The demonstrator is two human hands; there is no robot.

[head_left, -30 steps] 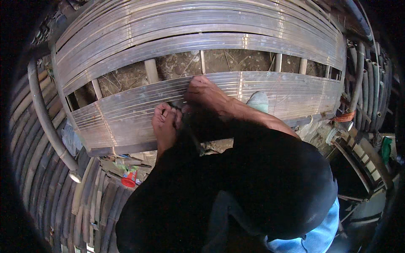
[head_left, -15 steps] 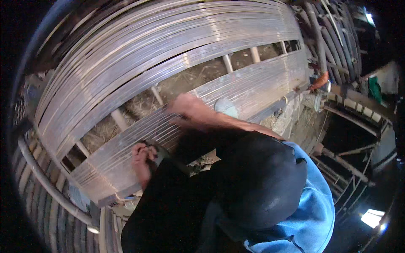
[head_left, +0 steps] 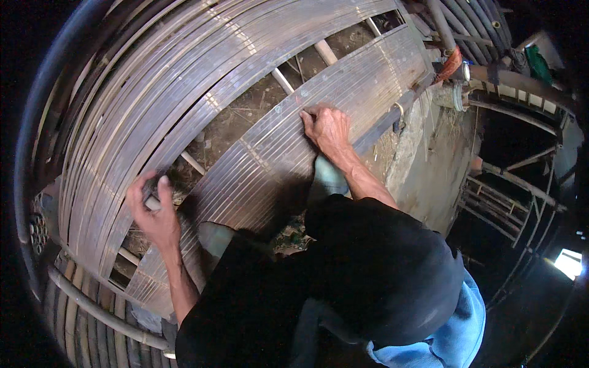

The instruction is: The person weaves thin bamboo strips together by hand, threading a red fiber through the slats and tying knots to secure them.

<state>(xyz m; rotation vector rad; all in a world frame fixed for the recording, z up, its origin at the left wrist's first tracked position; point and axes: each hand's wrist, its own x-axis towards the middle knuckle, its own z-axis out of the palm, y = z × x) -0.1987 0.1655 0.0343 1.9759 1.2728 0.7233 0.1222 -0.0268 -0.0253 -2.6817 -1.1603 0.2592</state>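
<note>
While left hand (head_left: pixel 153 211) grips panel edge (head_left: pixel 184 202) (open gap beside), right hand (head_left: pixel 328 129) flat.

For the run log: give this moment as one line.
left hand: grips small tool at slat gap | right hand: flat on slat panel | soil shows through gap

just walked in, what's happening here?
A person in a dark top leans over a slatted panel of thin grey-brown bamboo strips laid across wooden crosspieces above bare soil. The right hand presses flat on the strips near the panel's upper edge. The left hand grips a small dark object, too hidden to identify, at the gap between the two strip sections. Grey pipes lie along the lower left.
</note>
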